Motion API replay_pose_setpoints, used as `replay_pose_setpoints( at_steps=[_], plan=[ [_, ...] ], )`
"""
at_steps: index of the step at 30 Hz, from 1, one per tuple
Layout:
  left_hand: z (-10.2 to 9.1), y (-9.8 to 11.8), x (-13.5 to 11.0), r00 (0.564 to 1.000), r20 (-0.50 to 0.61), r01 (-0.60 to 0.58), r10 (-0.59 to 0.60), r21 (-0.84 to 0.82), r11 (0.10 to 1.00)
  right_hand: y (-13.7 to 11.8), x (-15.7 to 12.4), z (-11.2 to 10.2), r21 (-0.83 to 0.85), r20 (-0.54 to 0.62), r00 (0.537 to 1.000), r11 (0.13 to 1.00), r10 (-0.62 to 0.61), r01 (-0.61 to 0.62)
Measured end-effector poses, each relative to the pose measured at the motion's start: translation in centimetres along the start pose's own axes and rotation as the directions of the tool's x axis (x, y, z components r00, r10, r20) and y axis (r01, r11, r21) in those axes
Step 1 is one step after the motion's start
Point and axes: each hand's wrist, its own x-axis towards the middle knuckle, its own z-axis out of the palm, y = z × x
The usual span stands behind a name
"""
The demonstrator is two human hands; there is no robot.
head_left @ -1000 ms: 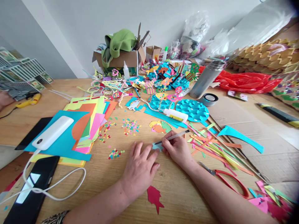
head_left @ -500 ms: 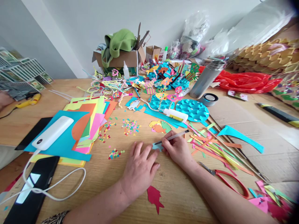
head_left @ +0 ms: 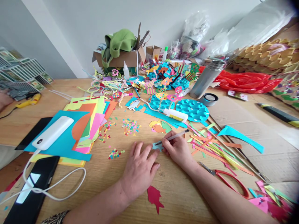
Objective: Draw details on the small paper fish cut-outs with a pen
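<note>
My right hand (head_left: 177, 150) is closed round a white pen (head_left: 174, 137), whose tip rests on a small light-blue paper piece (head_left: 157, 146) on the wooden table (head_left: 112, 174). My left hand (head_left: 139, 168) lies flat and open on the table, fingertips pressing the blue piece's left edge. A red paper fish cut-out (head_left: 154, 197) lies near my left wrist. Small orange, yellow and green paper fish (head_left: 160, 127) lie just beyond the pen.
A stack of coloured paper (head_left: 86, 124) with a white power bank (head_left: 52, 132) and cable is at left, with a phone (head_left: 32, 189) below it. Red-handled scissors (head_left: 230, 183), paper strips (head_left: 210, 146), glue bottle (head_left: 175, 115), blue embossed discs (head_left: 192, 109), metal flask (head_left: 206, 79) and a cluttered cardboard box (head_left: 121, 57) surround them.
</note>
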Motion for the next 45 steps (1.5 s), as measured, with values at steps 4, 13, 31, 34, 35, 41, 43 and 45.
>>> replay_pose_setpoints(
  at_steps=[4,13,31,34,35,41,43,45],
  plan=[
    [0.02,-0.01,0.02,1.000,-0.002,0.003,-0.003,0.000,1.000,-0.01,0.03,0.02,0.000,0.000,1.000,1.000,-0.004,0.004],
    [0.10,-0.04,0.06,1.000,-0.017,-0.004,0.004,-0.005,1.000,-0.14,-0.01,0.03,0.000,0.001,1.000,1.000,0.011,-0.011],
    [-0.13,0.06,0.01,1.000,-0.018,-0.006,0.006,-0.002,1.000,-0.47,-0.05,-0.04,0.002,0.006,1.000,1.000,0.018,-0.018],
    [-0.06,0.08,0.03,1.000,-0.009,-0.002,0.002,-0.001,1.000,-0.39,-0.03,-0.04,0.000,0.008,1.000,1.000,0.019,-0.019],
    [-0.05,0.08,0.03,1.000,-0.006,0.000,0.000,0.000,1.000,-0.39,-0.03,-0.05,0.000,0.011,1.000,1.000,0.019,-0.019],
    [-0.03,0.08,-0.01,1.000,-0.001,0.000,0.000,-0.006,1.000,-0.45,-0.06,-0.08,0.004,0.008,1.000,1.000,0.019,-0.019],
    [-0.02,0.07,-0.02,1.000,0.000,0.001,-0.001,-0.007,1.000,-0.50,-0.07,-0.06,0.010,0.005,1.000,1.000,0.017,-0.017],
    [-0.02,0.07,-0.01,1.000,-0.003,0.002,-0.002,-0.007,1.000,-0.57,-0.08,-0.04,0.008,0.001,1.000,1.000,0.019,-0.019]
  ],
)
